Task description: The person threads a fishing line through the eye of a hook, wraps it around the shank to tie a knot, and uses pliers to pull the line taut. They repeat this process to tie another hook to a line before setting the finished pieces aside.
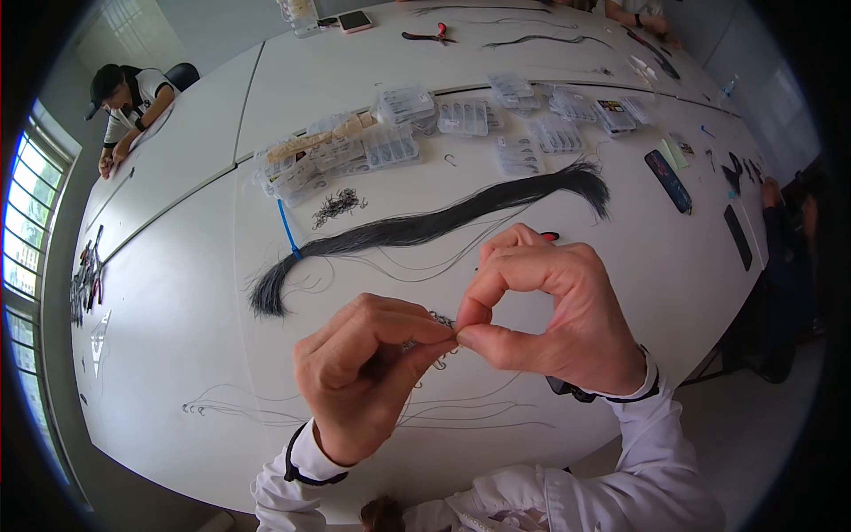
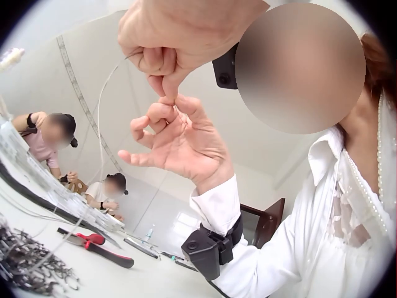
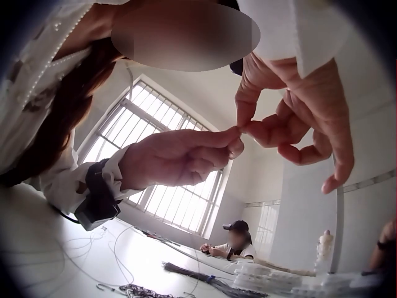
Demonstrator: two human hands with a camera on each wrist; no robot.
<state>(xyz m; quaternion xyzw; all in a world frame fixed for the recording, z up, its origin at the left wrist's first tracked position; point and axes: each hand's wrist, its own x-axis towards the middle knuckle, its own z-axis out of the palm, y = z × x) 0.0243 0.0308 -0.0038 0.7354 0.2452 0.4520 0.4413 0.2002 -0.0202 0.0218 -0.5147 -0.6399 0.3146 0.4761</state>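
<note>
Both hands are raised over the table with their fingertips meeting. My left hand (image 1: pixel 359 372) pinches a thin pale line (image 2: pixel 99 102), which loops out from its curled fingers in the left wrist view. My right hand (image 1: pixel 567 310) pinches at the same spot between thumb and forefinger, its other fingers bent loosely away in the right wrist view. What lies between the fingertips is too small to tell. Below and partly hidden by the hands is a pile of fish hooks (image 2: pixel 37 264). Several long lines with hooks at their ends (image 1: pixel 197 409) lie on the near left.
A long bundle of black strands (image 1: pixel 417 226) with a blue tie (image 1: pixel 289 232) crosses the table. Behind it are loose hooks (image 1: pixel 337 206) and clear plastic boxes (image 1: pixel 465 117). Red-handled pliers (image 2: pixel 96 245) lie near the hands. Another person (image 1: pixel 133 102) sits at the far left.
</note>
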